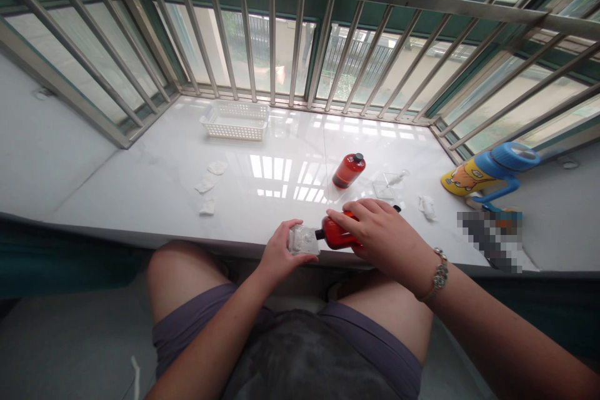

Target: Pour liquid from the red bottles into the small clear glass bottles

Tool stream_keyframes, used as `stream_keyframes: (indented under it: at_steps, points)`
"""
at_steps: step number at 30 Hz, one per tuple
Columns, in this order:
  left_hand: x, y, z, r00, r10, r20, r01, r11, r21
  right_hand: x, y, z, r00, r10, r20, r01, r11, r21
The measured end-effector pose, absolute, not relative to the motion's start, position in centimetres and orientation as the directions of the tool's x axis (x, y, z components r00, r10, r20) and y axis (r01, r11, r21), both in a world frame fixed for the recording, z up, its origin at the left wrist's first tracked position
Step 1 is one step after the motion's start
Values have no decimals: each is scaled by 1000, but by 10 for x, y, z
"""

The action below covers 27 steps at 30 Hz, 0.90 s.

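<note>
My right hand (382,234) grips a small red-brown bottle (336,234), tipped sideways with its black neck pointing left. My left hand (281,253) holds a small clear plastic box (304,240) right at the bottle's neck, at the front edge of the white sill (281,156). A second red bottle (349,170) with a black cap lies on its side further back. A clear lid or small dish (385,187) lies just beyond my right hand. A bracelet sits on my right wrist.
A white slotted basket (235,120) stands at the back near the window bars. Three white cotton pads (206,186) lie to the left, another white wad (427,206) to the right. A yellow-and-blue drinking bottle (487,176) lies far right. My knees are below the sill.
</note>
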<state>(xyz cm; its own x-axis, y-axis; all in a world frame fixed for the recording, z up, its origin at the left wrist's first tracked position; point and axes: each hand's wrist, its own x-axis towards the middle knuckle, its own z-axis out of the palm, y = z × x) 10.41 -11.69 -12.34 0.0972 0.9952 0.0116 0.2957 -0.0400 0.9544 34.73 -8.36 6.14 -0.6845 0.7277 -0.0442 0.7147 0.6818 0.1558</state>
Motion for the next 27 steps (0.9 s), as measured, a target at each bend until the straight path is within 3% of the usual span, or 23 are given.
stream_keyframes:
  at_steps: [27]
  points:
    - [104, -118, -124, 103, 995, 4, 265, -32, 964, 345, -82, 65, -708, 706, -18, 687, 694, 214]
